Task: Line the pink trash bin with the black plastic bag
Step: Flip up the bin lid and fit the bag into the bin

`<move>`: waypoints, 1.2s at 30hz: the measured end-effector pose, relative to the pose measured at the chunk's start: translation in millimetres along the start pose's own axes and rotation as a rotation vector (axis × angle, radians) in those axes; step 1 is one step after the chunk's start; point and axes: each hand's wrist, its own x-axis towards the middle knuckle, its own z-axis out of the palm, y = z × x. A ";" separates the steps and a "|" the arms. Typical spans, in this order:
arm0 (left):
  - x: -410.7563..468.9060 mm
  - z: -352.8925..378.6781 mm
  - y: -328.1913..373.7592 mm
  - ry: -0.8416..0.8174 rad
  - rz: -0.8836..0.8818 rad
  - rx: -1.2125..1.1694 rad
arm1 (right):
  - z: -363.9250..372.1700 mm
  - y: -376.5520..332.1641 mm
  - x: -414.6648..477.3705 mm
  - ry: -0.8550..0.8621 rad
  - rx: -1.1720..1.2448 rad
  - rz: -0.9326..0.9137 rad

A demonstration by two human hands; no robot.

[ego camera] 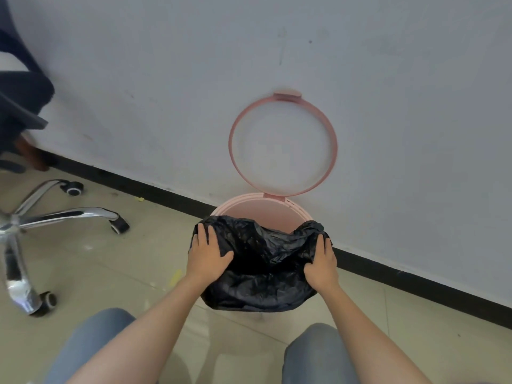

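The pink trash bin (266, 210) stands on the floor against the wall, its pink ring lid (282, 144) flipped up and leaning on the wall. The black plastic bag (263, 261) is draped over the bin's near rim and down its front; the far rim and inner back wall stay bare pink. My left hand (209, 254) presses flat on the bag at the bin's left side, fingers spread. On the right side, my right hand (322, 261) grips the bag's edge with curled fingers.
A swivel chair's chrome base with castors (41, 217) stands on the tiled floor to the left. A black skirting strip (415, 281) runs along the grey wall. My knees in blue jeans (313, 353) are at the bottom.
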 end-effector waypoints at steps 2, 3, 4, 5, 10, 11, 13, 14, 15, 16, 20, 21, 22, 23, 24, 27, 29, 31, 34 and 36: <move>3.1 5.6 -4.5 0.041 -0.028 -0.104 | 0.0 -0.6 2.6 -0.012 0.009 -0.005; 3.4 8.0 -4.8 0.058 -0.059 -0.179 | -1.7 -1.3 5.2 -0.012 0.008 -0.008; 4.6 10.4 -5.6 0.076 -0.087 -0.246 | -3.8 -2.0 8.4 -0.012 0.000 -0.013; 6.7 11.1 -6.8 0.098 -0.105 -0.281 | -5.0 -2.5 11.7 -0.014 -0.007 -0.015; 12.3 10.7 -15.4 0.129 -0.131 -0.242 | -3.7 -5.4 12.4 -0.054 -0.009 -0.021; 11.4 8.5 -14.0 0.144 -0.135 -0.167 | -5.4 -5.9 11.8 -0.057 -0.013 -0.024; 5.6 2.2 -12.6 0.165 -0.148 0.044 | -8.6 -6.2 7.7 -0.070 -0.030 -0.028; 1.5 -0.8 -14.1 0.171 -0.144 0.140 | -8.8 -5.8 3.9 -0.075 -0.034 -0.027; -2.5 -3.5 -16.4 0.178 -0.132 0.211 | -7.7 -4.9 -1.4 -0.077 -0.034 -0.026; -5.3 -5.3 -19.3 0.182 -0.117 0.248 | -6.3 -3.9 -7.7 -0.074 -0.032 -0.022; -11.3 -9.6 -23.0 0.223 -0.118 0.184 | 3.9 3.8 -32.2 -0.066 -0.024 -0.027; -12.5 -8.2 -21.0 0.228 -0.105 0.166 | 6.0 4.9 -37.4 -0.068 -0.033 -0.028; -14.5 -5.7 -18.8 0.222 -0.082 0.154 | 7.7 4.9 -41.9 -0.069 -0.043 -0.025; -16.6 -2.4 -17.0 0.212 -0.054 0.150 | 9.1 4.6 -46.3 -0.070 -0.054 -0.020; -19.2 0.5 -15.8 0.197 -0.030 0.156 | 10.5 3.6 -50.7 -0.071 -0.054 -0.017; -19.7 1.4 -14.9 0.154 -0.017 0.124 | 12.6 3.7 -61.5 -0.069 -0.020 -0.023; -17.7 -1.5 -16.5 0.105 -0.061 -0.019 | 11.9 8.8 -65.3 -0.055 -0.011 -0.037; -17.6 -1.8 -22.6 0.062 -0.105 -0.117 | 11.2 15.1 -68.5 -0.049 -0.020 -0.046; -19.7 4.8 -34.4 0.011 -0.106 -0.173 | 9.5 21.9 -74.2 -0.059 -0.056 -0.027; -18.9 5.6 -37.5 -0.021 -0.068 -0.322 | 4.8 25.6 -77.4 -0.042 -0.108 -0.015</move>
